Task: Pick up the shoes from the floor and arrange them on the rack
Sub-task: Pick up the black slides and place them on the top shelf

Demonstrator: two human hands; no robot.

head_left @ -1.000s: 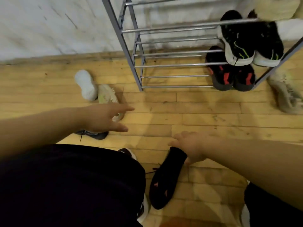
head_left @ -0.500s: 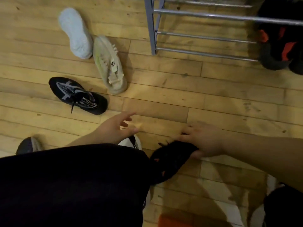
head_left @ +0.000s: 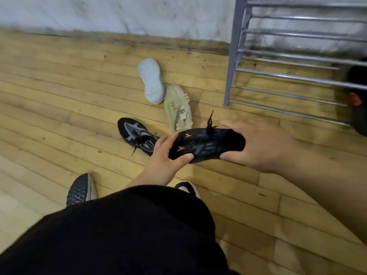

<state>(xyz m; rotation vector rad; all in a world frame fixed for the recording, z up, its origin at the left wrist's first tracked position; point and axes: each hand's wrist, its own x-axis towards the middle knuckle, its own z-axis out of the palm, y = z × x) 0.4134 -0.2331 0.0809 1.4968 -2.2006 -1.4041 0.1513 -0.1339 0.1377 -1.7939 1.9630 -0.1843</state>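
Note:
A black shoe with orange marks hangs above the wooden floor, held at both ends. My left hand grips its toe end and my right hand grips its heel end, laces dangling upward. On the floor behind it lie a black and grey sneaker, a beige shoe and a white shoe sole-up. The grey metal rack stands at the upper right, with black and orange shoes on its low shelf at the frame's edge.
A dark shoe lies sole-up on the floor at the lower left, and another shoe peeks out by my dark-clothed leg. A pale wall runs behind the floor.
The black shoe has been lifted off the floor. My left hand moved over and took hold of its toe end, while my right hand kept the heel. The view swung up and left.

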